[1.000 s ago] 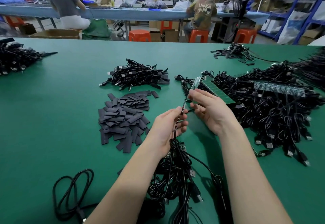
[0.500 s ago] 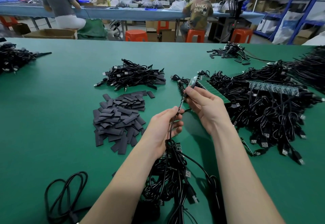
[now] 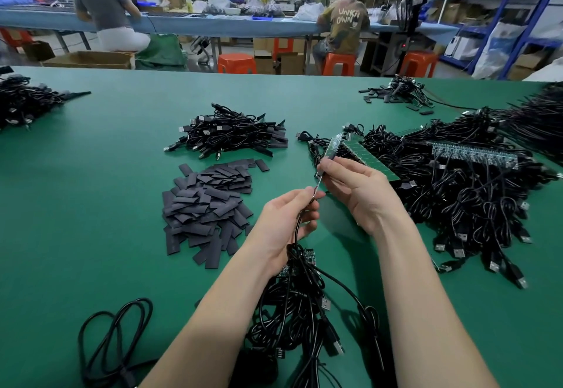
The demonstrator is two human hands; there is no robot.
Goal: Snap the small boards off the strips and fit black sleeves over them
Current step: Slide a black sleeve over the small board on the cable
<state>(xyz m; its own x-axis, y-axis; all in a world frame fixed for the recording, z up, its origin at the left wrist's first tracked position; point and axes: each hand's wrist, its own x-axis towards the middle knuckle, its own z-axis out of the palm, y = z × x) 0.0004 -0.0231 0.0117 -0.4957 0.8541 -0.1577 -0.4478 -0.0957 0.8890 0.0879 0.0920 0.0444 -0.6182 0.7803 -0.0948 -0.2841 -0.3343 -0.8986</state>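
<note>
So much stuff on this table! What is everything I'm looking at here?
table: one, green, under everything
sleeves: a pile, black, flat, left of the hands
cable bundles: several heaps, black, behind the sleeves, far left, right, near edge
board strips: a few, green, on the right heap
loose cable: one, black, coiled, near left
stools: several, orange, behind the table
other workers: three, seated, back bench
left hand: pinching a small board with its cable
right hand: gripping a strip

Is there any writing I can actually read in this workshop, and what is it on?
"UNKN OWN": pale letters in two rows on the back of a seated worker's shirt at the far bench.
Boxes and bags on the shelves: any labels too small and blurred to read.
Circuit strip in the hands: no legible markings.
</note>
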